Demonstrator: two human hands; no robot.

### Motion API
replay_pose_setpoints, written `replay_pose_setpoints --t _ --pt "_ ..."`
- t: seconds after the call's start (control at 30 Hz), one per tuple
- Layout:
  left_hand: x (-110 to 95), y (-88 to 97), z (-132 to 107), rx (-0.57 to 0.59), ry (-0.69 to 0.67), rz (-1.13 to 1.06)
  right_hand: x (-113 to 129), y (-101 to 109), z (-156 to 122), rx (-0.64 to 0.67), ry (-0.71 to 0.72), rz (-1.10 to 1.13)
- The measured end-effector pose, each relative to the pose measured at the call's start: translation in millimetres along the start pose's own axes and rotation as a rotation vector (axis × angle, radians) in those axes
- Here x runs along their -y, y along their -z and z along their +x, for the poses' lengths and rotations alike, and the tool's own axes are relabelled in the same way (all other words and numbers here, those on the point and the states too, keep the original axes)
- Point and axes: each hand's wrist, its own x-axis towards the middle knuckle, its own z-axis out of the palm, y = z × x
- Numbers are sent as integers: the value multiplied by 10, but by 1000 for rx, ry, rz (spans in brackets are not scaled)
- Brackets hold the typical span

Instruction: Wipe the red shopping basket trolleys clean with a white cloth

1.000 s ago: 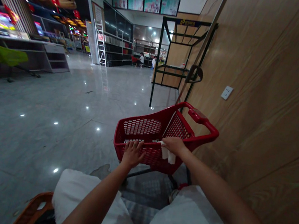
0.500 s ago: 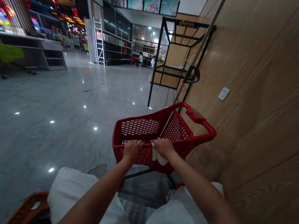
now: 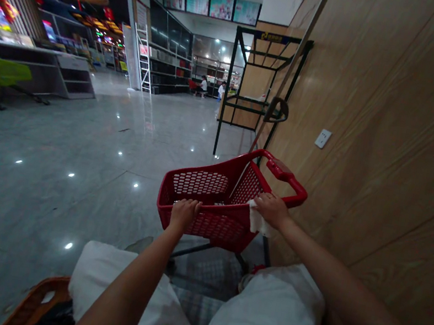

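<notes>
As the left hand (image 3: 184, 215) grips the rim of a red plastic shopping cart (image 3: 200, 183), the right hand (image 3: 271, 209) clenches a white wipe (image 3: 256, 220) just under its fingers; slack fingers could drop the wipe, and a rolling cart could bump the wood-panelled wall (image 3: 389, 159).

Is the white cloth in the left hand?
No, the crumpled white cloth is under the right hand, against the red mesh plastic cart.
</notes>
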Motion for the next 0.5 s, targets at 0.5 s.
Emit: replay_pose_setpoints --t 0.5 --pt "117 -6 -1 -38 -16 54 1082 -188 553 -24 119 101"
